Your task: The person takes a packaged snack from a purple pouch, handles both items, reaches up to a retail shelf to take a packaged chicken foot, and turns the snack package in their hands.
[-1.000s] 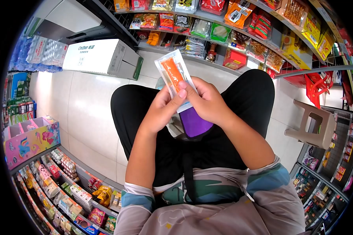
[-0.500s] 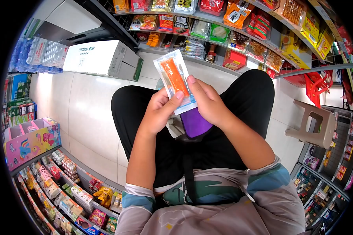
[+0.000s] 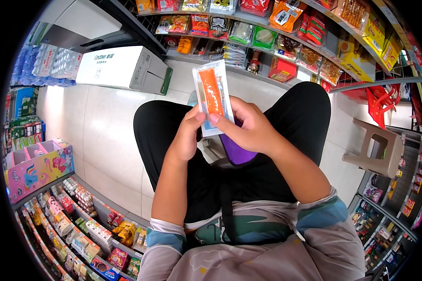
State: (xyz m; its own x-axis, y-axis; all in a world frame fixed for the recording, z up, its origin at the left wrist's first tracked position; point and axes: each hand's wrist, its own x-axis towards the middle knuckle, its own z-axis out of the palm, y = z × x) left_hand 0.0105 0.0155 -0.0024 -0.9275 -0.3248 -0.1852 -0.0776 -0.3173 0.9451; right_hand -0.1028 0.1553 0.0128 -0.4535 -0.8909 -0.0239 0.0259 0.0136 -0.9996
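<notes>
Head view: two bare hands meet out in front of the body, both on one flat packet [image 3: 214, 97] with an orange stick [image 3: 210, 84] visible inside.
Packet: held in the air over the gap between the knees, its face turned up to the camera and its far end standing free beyond the fingers.
Left hand [image 3: 189, 129]: grasping the packet low on its left edge, thumb at the front; the other fingers are mostly hidden.
Right hand [image 3: 249, 125]: grasping the same packet from the right, thumb laid over the lower front, fingers passing behind it.
Done so far: the packet is securely held, by my judgement, since both hands share the grip.
Not yet done: the packet looks unopened. No tear shows along its far end or sides, and the orange stick lies wholly within; the back cannot be checked.
Purple item [image 3: 239, 149]: between the thighs, beneath the packet and partly covered; neither hand appears to grip it, and I cannot tell what it is.
Surroundings: snack shelves [image 3: 248, 47] stand ahead, a white carton [image 3: 109, 68] to the left, and a beige stool [image 3: 384, 152] to the right, well apart from the hands.
</notes>
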